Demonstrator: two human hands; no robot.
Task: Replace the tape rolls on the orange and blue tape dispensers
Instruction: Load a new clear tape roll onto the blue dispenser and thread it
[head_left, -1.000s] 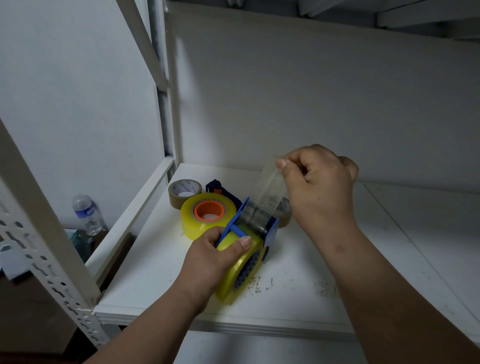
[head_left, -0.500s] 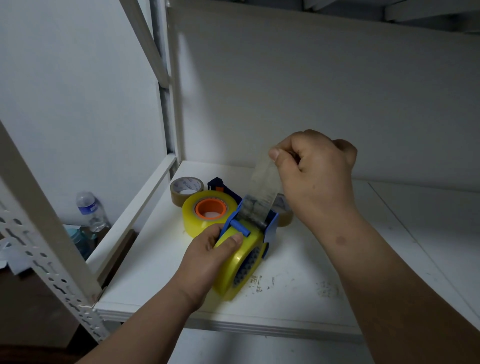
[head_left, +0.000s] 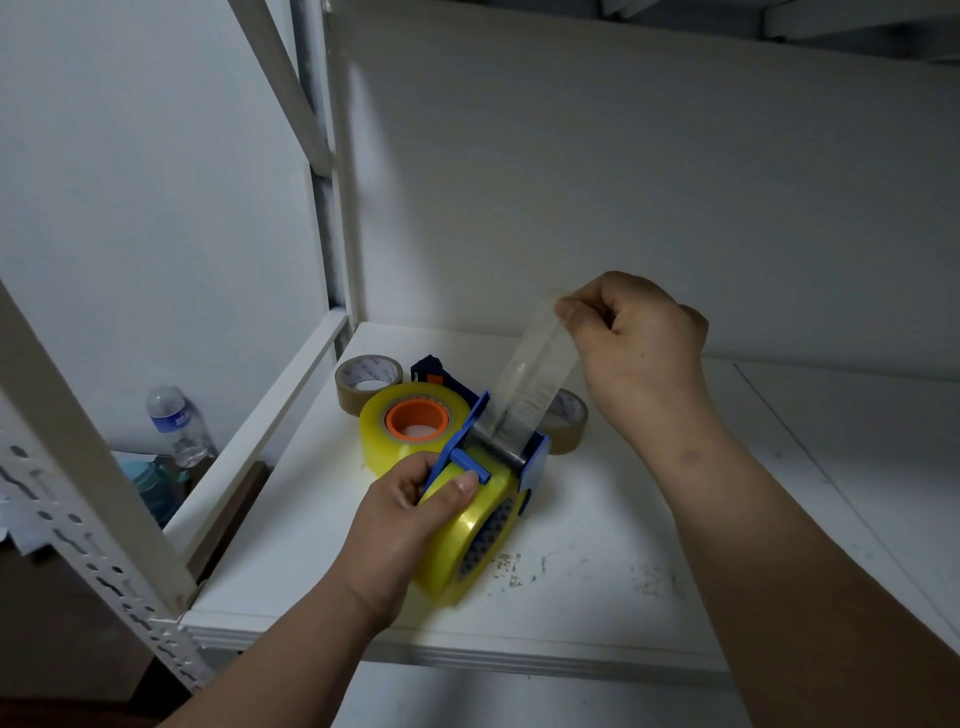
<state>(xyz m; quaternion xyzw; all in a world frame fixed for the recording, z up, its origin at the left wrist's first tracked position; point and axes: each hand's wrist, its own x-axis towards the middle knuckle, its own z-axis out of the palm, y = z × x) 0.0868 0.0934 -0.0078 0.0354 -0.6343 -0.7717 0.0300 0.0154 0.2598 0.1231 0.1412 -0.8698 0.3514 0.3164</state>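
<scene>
On the white shelf (head_left: 597, 597) stands the blue tape dispenser (head_left: 535, 460) with a yellowish clear tape roll (head_left: 470, 535) mounted in it. My left hand (head_left: 410, 512) grips the roll and dispenser from the left, thumb on top. Above and to the right, my right hand (head_left: 636, 343) pinches the free end of the clear tape strip (head_left: 535, 374), which runs taut up out of the dispenser's mouth. Behind lies a second yellowish roll on an orange core (head_left: 415, 421), flat, with part of a dark blue dispenser (head_left: 434, 370) visible behind it.
Two brown tape rolls lie on the shelf, one at back left (head_left: 368, 379), one (head_left: 569, 421) partly hidden behind the blue dispenser. A slotted white upright (head_left: 88, 519) frames the left. A water bottle (head_left: 174, 421) stands below left. The shelf's right half is bare.
My right hand has drawn the tape strip higher and farther right, lengthening it. My left hand has shifted its grip slightly lower on the roll.
</scene>
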